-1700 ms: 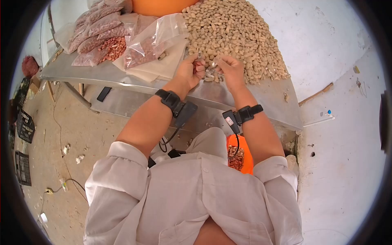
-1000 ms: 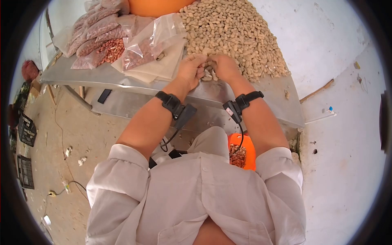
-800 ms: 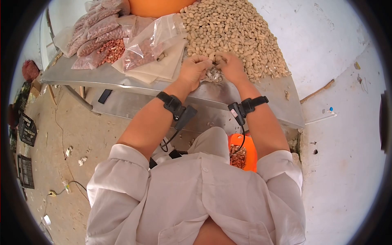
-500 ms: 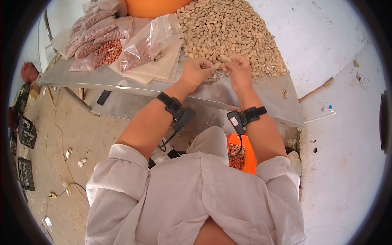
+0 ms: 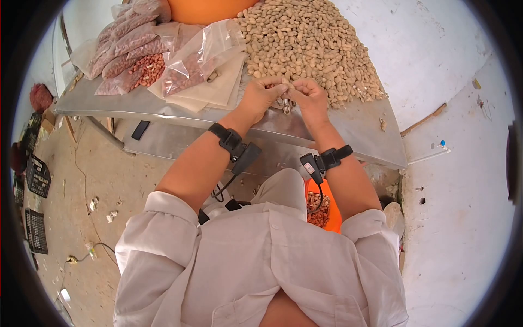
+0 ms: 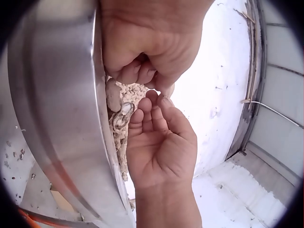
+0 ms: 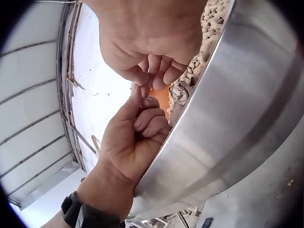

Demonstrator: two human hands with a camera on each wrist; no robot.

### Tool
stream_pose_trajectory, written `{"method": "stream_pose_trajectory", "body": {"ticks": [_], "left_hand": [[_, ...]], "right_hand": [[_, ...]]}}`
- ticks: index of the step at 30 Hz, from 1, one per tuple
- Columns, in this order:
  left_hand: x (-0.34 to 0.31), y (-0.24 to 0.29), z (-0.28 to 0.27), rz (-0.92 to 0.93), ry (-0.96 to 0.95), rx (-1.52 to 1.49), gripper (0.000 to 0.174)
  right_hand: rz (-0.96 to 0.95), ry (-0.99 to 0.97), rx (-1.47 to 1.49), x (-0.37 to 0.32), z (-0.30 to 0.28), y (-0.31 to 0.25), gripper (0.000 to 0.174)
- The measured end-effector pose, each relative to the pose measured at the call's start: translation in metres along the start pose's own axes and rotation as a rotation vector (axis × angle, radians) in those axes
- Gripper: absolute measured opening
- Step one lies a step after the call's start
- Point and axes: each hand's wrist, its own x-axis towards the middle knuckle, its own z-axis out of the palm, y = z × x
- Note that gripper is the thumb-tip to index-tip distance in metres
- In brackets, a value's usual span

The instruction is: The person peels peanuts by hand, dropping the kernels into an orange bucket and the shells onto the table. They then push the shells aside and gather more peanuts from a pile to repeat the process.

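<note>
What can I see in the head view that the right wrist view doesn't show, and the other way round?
Only the head view: the shirt, the black crates and the red nuts.
Only the right wrist view: big grey panels with dark lines between them.
Both: your left hand, your right hand, peanuts and the table.

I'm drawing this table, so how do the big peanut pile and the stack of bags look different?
The peanut pile is tan, but the stack of bags looks pinkish red. The peanut pile is loose and bumpy, while the stack of bags is smooth, see-through plastic with little pieces inside. Both rest on the metal table.
</note>
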Motion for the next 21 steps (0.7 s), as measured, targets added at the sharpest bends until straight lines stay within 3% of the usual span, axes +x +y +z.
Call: {"method": "stream_pose_trajectory", "body": {"ticks": [11,17,21], "left_hand": [[0.005,-0.007,-0.006,0.042,0.000,0.001,0.013],[0.007,-0.015,-0.007,0.116,0.019,0.066,0.012],[0.007,-0.013,-0.006,0.127,0.053,0.081,0.010]], "right_hand": [[0.089,-0.125,-0.370,-0.001,0.003,-0.027,0.019],[-0.006,-0.053,-0.647,0.001,0.008,-0.024,0.018],[-0.008,-0.006,-0.610,0.001,0.014,-0.020,0.017]]}}
